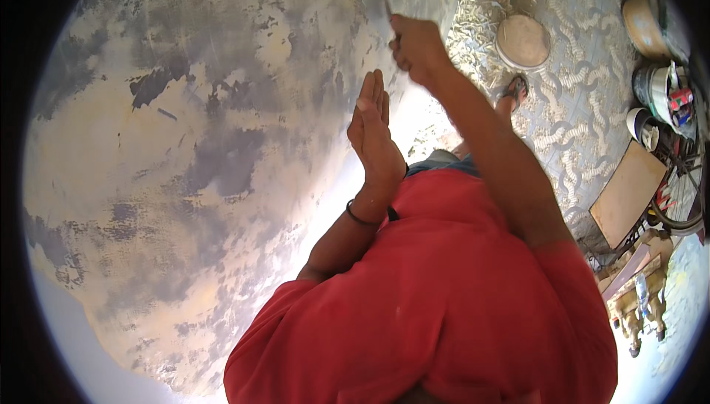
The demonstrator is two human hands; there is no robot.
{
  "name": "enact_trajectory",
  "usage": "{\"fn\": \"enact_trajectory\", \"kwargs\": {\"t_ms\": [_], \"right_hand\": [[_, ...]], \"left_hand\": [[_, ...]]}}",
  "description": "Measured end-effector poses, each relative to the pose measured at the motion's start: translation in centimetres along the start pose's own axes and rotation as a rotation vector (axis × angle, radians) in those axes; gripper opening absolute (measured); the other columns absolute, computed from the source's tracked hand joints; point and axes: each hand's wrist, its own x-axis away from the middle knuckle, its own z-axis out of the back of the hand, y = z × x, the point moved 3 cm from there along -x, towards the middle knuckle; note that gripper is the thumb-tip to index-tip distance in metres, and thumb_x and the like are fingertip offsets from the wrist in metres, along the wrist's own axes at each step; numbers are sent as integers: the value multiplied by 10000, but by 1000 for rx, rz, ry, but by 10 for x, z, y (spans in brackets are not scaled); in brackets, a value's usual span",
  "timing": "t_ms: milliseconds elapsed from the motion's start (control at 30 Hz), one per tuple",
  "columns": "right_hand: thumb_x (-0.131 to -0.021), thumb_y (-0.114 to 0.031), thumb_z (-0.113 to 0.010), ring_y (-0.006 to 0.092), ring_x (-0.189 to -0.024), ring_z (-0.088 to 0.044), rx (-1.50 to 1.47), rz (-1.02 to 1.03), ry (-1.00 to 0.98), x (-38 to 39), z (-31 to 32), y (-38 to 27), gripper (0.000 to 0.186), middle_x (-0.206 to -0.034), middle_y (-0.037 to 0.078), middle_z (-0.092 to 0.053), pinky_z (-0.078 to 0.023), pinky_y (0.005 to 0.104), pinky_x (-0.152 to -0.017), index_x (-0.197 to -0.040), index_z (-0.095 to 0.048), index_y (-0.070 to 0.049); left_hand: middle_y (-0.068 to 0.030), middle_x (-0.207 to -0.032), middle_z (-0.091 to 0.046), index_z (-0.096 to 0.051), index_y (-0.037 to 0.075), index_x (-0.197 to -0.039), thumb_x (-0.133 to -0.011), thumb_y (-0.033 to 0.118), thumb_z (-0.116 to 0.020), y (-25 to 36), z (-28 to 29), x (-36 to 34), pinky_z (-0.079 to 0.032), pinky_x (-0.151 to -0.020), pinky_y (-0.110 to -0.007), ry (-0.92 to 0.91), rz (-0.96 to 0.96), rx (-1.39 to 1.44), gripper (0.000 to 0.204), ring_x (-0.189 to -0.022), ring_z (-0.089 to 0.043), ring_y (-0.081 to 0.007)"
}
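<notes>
Right hand (421, 51) curls closed round a blurred, thin blade (383, 5) jutting ahead, probably gripped so its edge meets the patchy wall (244, 108); my left hand (376, 138), nearer me, is flat and empty, perhaps for steadying. Rightward lies a round disc (523, 40).

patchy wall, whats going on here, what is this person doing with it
A person in a red shirt stands by the patchy, grey-and-cream wall. The right hand grips a thin tool, blurred, at the wall's upper part. The left hand is open with nothing visible in it; whether it touches the wall is unclear. Pale scraps litter the patterned floor around a round, flat-topped object.
</notes>
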Motion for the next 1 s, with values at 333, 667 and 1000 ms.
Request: {"fn": "enact_trajectory", "kwargs": {"t_ms": [333,667,1000], "right_hand": [[-1071,-216,-553,65,-502,-397,-465,-434,-240,107,-16,-51,464,-686,-26,-472,-332,257,-436,-1493,-553,-22],[-1061,-211,-542,58,-588,-426,-255,-250,-131,83,-22,-14,477,-697,-19,-521,-384,260,-542,-1474,-561,28],[-1060,-207,-537,93,-650,-518,-203,-218,-88,66,-18,-16,413,-716,22,-599,-450,290,-605,-1375,-624,45]], "left_hand": [[-258,-1632,-368,-303,-105,-1579,-1141,460,-377,4,16,-14,-280,-1273,-494,54,-23,-62,719,-1538,-346,-365],[-229,-1639,-379,-329,-98,-1575,-1143,423,-400,0,19,-10,-306,-1259,-475,18,42,-64,680,-1533,-365,-331],[-263,-1597,-425,-369,-117,-1548,-1151,405,-385,-8,14,-14,-310,-1257,-480,-28,62,-109,656,-1511,-398,-345]]}}
